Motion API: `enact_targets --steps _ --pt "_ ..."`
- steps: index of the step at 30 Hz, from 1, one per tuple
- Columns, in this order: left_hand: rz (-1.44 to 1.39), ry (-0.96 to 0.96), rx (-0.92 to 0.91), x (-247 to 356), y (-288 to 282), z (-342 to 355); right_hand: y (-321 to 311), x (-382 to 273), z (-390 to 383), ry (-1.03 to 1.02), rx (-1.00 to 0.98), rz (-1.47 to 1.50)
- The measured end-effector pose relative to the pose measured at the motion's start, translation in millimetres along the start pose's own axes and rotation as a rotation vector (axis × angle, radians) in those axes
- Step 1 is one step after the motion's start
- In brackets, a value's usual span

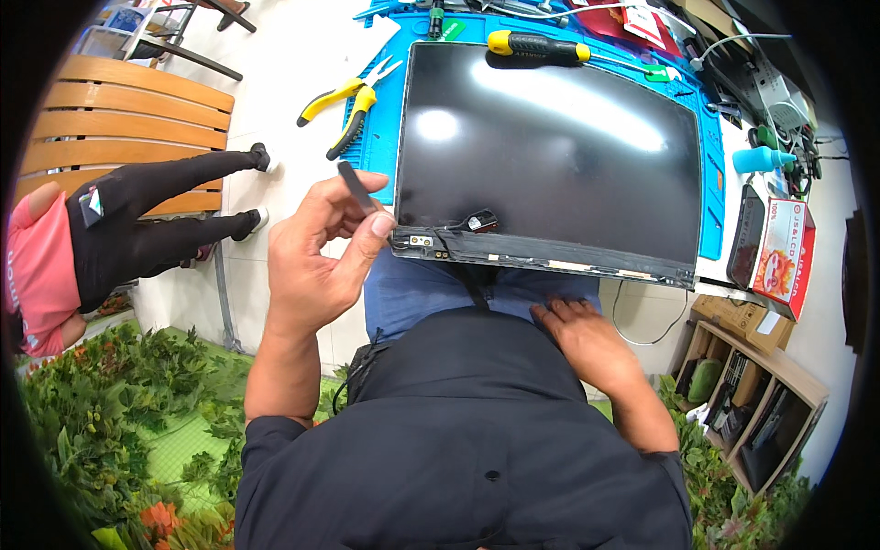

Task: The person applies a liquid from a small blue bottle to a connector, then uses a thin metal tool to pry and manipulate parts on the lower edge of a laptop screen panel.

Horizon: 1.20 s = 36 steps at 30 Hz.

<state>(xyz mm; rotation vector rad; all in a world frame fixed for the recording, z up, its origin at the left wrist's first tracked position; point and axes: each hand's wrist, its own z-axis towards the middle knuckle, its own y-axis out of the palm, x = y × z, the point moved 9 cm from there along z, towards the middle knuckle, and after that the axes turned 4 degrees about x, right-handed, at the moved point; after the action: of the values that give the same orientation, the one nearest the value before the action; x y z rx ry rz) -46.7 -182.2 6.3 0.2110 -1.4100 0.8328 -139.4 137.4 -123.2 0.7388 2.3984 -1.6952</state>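
Observation:
A dark, flat, slim tool (356, 187) is pinched in my left hand (321, 243), its lower end hidden by the thumb; its kind cannot be made out. That hand is at the lower left corner of a laptop screen panel (550, 156), beside a metal hinge plate (421, 241). The panel lies face up, with a bare strip along its near edge. A small black part (481, 220) on a thin cable rests on the panel's lower left. My right hand (591, 344) lies on my lap, fingers stretched out and holding nothing.
Yellow-black pliers (353, 103) lie left of the panel on a blue mat (374, 137); a screwdriver (539, 48) lies across its far edge. A blue bottle (759, 159) and a red-white box (784, 252) stand right. Another person (137, 206) is beside a wooden bench (137, 101).

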Motion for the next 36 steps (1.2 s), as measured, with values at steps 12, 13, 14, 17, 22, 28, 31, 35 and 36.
enact_targets --steps 12,13,14,17,22,28,31,35,36 --pt "-0.564 -0.139 -0.145 -20.6 2.5 -6.5 -202.2 -84.0 75.1 -0.226 0.816 0.201" --pt "-0.650 -0.176 -0.111 -20.4 1.5 -7.7 -195.8 -82.2 80.5 -0.233 0.802 0.197" --pt "-0.662 -0.166 -0.109 -21.8 -1.3 -8.2 -189.2 -79.1 82.0 -0.261 0.800 0.203" --pt "-0.714 -0.129 -0.088 -30.9 -8.2 -12.9 -186.6 -74.0 74.3 -0.297 0.859 0.273" --pt "-0.569 -0.228 -0.020 -37.3 -7.8 -23.4 -184.5 -68.6 58.1 -0.267 0.934 0.311" --pt "-0.462 -0.006 -0.112 -32.3 -7.9 -18.3 -169.0 -67.2 46.4 -0.284 0.968 0.265" --pt "-0.378 0.033 -0.115 -28.7 -5.5 -19.6 -162.7 -65.9 45.1 -0.305 1.011 0.245" --pt "-0.187 0.138 -0.153 -17.6 -4.8 -14.3 -160.6 -63.8 44.9 -0.309 1.053 0.239" --pt "-0.172 0.148 -0.171 -16.6 -5.5 -12.3 -160.7 -63.8 45.2 -0.313 1.061 0.242"
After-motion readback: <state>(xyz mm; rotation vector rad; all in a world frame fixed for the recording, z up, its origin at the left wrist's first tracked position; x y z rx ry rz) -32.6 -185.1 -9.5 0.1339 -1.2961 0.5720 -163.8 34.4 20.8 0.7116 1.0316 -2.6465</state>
